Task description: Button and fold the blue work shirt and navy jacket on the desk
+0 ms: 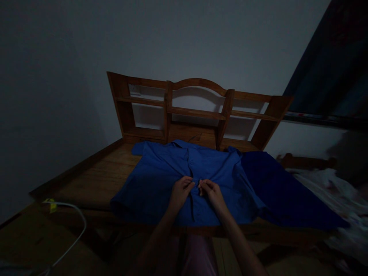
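A blue button-up shirt (161, 180) lies spread on the wooden desk (112, 168), its collar toward the shelf and its hem near the front edge. My left hand (182, 188) pinches one front edge of the shirt, partway down the button placket. Just across from it, my right hand (209, 188) has its fingers closed on the other front edge. Between the fingertips a bit of cloth is drawn up; whether a button is in them is too dark to see. Below the hands the two front edges lie slightly apart.
A wooden shelf unit (198, 113) stands at the desk's back against the wall. Darker blue cloth (281, 191) lies to the shirt's right. A white cable (82, 218) with a yellow tag hangs at the left front. Pale rumpled fabric (330, 188) is at the far right.
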`<state>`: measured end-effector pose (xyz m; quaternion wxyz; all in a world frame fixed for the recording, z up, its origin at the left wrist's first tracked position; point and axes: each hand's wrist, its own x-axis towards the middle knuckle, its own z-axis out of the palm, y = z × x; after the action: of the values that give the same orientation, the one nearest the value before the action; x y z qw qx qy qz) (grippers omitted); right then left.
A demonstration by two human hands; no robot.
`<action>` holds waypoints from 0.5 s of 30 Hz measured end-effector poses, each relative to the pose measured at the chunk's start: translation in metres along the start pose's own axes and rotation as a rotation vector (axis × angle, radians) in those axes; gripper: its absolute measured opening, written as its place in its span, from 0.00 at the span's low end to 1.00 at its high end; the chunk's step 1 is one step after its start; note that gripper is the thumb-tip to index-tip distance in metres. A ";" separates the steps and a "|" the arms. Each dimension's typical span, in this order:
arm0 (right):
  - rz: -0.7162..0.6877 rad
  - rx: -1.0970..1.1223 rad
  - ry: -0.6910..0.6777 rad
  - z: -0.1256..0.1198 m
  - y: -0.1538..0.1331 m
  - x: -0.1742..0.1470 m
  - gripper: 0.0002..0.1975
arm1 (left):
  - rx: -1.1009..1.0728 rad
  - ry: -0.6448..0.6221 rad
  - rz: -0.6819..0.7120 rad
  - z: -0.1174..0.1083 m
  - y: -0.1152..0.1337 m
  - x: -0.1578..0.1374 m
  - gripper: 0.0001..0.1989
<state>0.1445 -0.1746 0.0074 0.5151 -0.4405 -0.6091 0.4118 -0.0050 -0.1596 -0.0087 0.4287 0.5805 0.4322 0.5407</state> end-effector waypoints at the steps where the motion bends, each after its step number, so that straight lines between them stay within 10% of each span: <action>1: 0.001 -0.002 0.001 0.001 0.001 0.000 0.20 | 0.003 -0.006 0.000 0.000 -0.001 0.000 0.09; 9: -0.185 -0.345 0.177 0.005 -0.027 -0.016 0.15 | 0.014 0.149 0.047 0.002 0.016 -0.002 0.11; 15: -0.258 -0.482 0.261 0.014 -0.047 -0.082 0.06 | 0.130 0.276 0.177 -0.003 0.056 -0.075 0.09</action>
<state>0.1322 -0.2670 0.0287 0.5176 -0.5183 -0.6689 0.1267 -0.0091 -0.2463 0.0259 0.2775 0.5630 0.4681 0.6220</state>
